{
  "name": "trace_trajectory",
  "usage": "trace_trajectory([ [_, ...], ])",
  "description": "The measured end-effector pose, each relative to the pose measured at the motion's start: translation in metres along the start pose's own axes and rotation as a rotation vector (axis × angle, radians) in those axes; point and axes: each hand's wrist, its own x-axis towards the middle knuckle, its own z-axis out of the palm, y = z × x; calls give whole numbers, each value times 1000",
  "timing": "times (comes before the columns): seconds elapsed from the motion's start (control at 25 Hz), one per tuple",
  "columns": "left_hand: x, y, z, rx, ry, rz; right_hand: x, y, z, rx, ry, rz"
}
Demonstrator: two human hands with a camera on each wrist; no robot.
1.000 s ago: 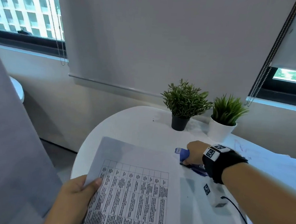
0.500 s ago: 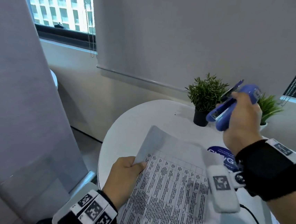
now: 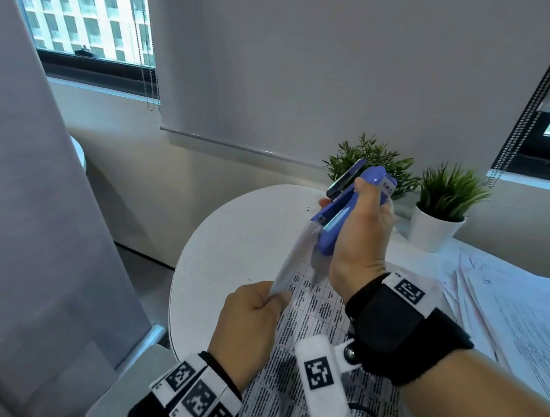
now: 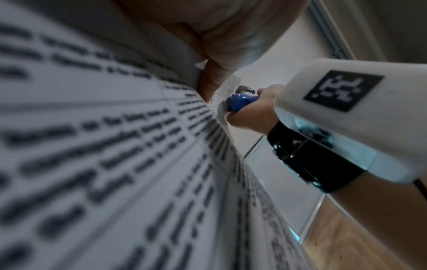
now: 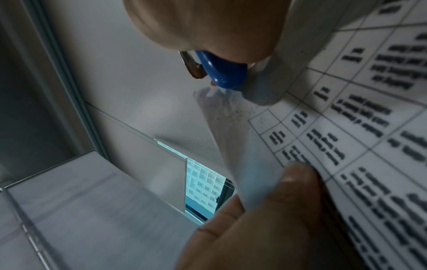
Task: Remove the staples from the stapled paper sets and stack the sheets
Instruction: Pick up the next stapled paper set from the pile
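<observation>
Over the round white table (image 3: 229, 254), your left hand (image 3: 249, 320) pinches the printed paper set (image 3: 317, 313); at its 1 o'clock, your right hand (image 3: 361, 237) grips the glossy blue stapler (image 3: 336, 221), seemingly touching the corner.

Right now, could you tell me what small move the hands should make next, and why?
Probably ease the stapler tip under the staple: the right hand holds it at the paper set's raised corner, which the left hand pinches. The staple itself isn't visible.
</observation>
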Motion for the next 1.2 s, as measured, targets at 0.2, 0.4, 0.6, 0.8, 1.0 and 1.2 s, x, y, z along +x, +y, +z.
trace_trajectory([
  [0.2, -2, 5, 5, 56, 3, 67, -4, -3, 7, -77, -39, -16],
  [0.4, -9, 5, 11, 71, 7, 91, -4, -6, 17, -53, 34, -27],
  [0.6, -12, -6, 7, -16, -71, 37, 4, -10, 15, -54, 144, -3],
  [0.8, -40, -24, -26, 156, -288, -199, 32, -22, -2, -44, 164, -17],
  [1.0, -30, -29, -45, 244, -107, -227, 48, -31, -16, -143, 129, -28],
  [1.2, 14, -19, -70, 285, -20, -320, 49, -44, -72, -53, 108, 100],
])
